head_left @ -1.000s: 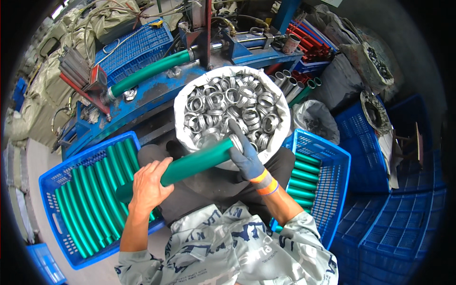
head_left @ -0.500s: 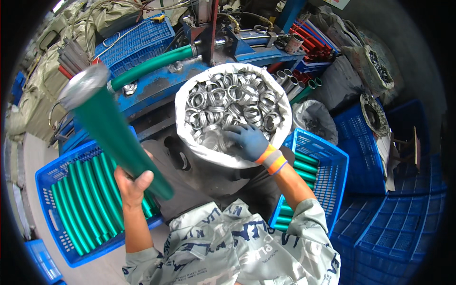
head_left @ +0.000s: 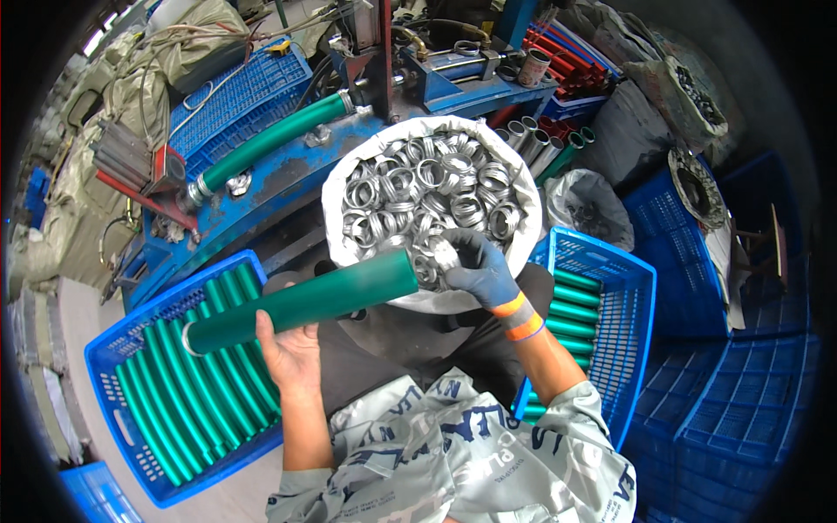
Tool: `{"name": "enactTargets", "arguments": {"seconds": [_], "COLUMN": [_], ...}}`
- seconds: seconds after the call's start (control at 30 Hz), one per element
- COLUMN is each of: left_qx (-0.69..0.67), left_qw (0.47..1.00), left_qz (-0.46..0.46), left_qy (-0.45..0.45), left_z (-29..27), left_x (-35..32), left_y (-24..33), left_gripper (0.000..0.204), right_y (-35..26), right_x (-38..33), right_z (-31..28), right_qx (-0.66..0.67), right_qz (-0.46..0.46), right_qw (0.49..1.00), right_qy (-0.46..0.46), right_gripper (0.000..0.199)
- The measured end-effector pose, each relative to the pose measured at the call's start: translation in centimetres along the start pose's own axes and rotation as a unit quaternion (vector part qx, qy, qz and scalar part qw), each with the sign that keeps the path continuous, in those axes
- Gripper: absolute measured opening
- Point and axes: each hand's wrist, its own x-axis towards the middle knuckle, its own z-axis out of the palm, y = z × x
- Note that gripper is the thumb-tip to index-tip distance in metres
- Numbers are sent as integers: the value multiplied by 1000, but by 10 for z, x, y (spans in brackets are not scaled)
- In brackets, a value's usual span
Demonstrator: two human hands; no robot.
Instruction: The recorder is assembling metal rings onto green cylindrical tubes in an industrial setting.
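Note:
My bare left hand (head_left: 295, 357) is closed round a green tube (head_left: 305, 303), held nearly level with its right end slightly raised. A silver ring (head_left: 187, 338) sits on the tube's left end. Just beyond the bare right end, my right hand (head_left: 486, 272), in a dark blue glove with an orange and grey cuff, pinches a shiny metal ring (head_left: 443, 254). Below and beyond it stands a white sack (head_left: 334, 205) filled with loose metal rings (head_left: 429, 172). The tube covers part of the sack's near left rim.
Blue crates of green tubes stand left (head_left: 113, 392) and right (head_left: 647, 322). Behind the sack is a blue machine bench (head_left: 261, 205), with another green tube (head_left: 270, 141) lying in it. Stacked blue crates (head_left: 732, 401) and bags (head_left: 641, 131) fill the right side.
The tube has swung from steeply tilted to nearly level, its bare end now beside my right hand. My right hand has lifted a ring from the pile.

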Motion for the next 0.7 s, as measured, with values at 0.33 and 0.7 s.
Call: {"name": "enactTargets", "arguments": {"seconds": [0.33,0.7], "left_qx": [37,50], "left_qw": [999,999], "left_qz": [1,22], "left_qy": [3,-2], "left_z": [12,17], "left_x": [-11,-11], "left_y": [-16,-1], "left_gripper": [56,60], "right_y": [-8,-28], "right_x": [3,0], "right_z": [51,47], "right_qx": [111,111], "right_qz": [-182,-187], "right_qw": [977,975], "right_qy": [-1,-50], "right_gripper": [97,104]}}
